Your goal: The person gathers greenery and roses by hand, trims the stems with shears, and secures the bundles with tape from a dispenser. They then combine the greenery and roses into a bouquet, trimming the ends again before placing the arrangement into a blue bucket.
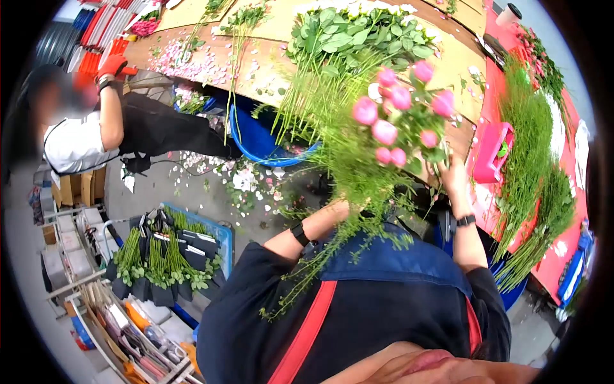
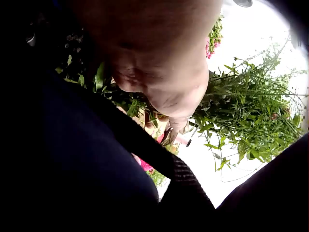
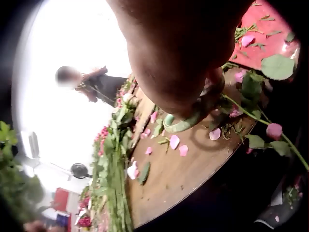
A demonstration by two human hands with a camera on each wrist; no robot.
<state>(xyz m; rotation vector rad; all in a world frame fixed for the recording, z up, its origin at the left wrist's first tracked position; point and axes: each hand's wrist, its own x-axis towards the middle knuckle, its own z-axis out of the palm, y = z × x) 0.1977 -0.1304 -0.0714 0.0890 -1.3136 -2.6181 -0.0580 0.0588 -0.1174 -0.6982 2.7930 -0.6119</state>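
Observation:
In the head view, a bunch of pink roses point(image 1: 385, 132) with feathery greenery point(image 1: 348, 153) stands before the chest. My left hand point(image 1: 345, 208) grips it low down, fingers mostly covered by the sprays; the left wrist view shows the hand point(image 2: 166, 82) bent round stems, with leafy greenery point(image 2: 246, 111) beyond. To the right of the roses, my right hand point(image 1: 453, 176) is over the table's edge. In the right wrist view this hand point(image 3: 178, 72) curls its fingers on a pale green loop point(image 3: 186, 124), whose full shape is hidden. A leafy stem point(image 3: 285, 135) extends beside it.
White flowers with broad leaves point(image 1: 345, 38) lie on the table point(image 1: 262, 64), above a blue bucket point(image 1: 246, 137). Right, a pink holder point(image 1: 492, 153) and long green bundles point(image 1: 527, 173) rest on a red surface point(image 1: 556, 269). Another person point(image 1: 83, 137) is at the left. Petals litter the floor.

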